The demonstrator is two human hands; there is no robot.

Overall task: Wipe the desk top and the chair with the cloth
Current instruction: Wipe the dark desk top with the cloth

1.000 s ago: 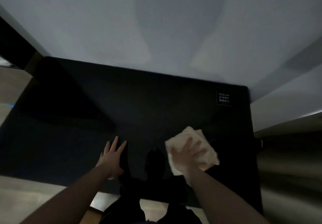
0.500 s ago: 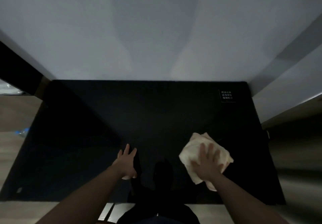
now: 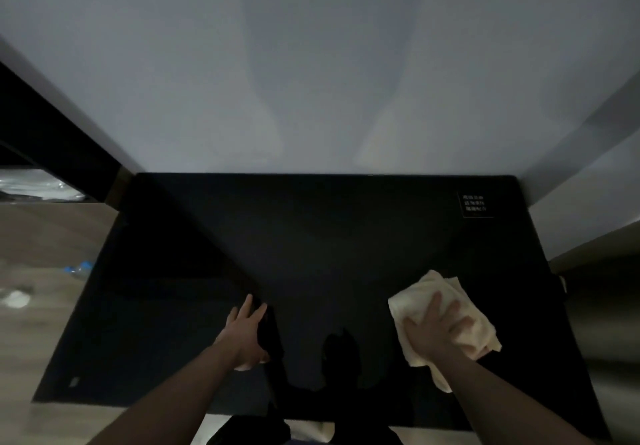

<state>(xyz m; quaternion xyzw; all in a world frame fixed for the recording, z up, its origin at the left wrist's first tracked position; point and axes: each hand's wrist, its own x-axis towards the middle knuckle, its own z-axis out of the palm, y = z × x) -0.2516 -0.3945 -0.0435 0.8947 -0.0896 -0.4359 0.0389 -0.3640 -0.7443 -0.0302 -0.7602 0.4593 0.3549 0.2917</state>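
Observation:
The black desk top [image 3: 311, 254] fills the middle of the head view, set against a pale wall. A cream cloth [image 3: 443, 292] lies bunched on its near right part. My right hand [image 3: 434, 330] presses flat on the cloth with fingers spread. My left hand [image 3: 246, 335] rests palm down on the bare desk near the front middle, fingers together, holding nothing. The chair cannot be made out; only a dark shape shows below the front edge.
A small printed label [image 3: 476, 204] sits at the desk's far right corner. Wooden floor [image 3: 45, 237] lies to the left, with a plastic bottle [image 3: 78, 267] and a white scrap [image 3: 15, 299] on it. A grey panel [image 3: 609, 323] borders the right side.
My right hand has slid the cloth to the right across the desk. My left hand stayed on the desk near the front. The camera's aim shifted, showing more wall.

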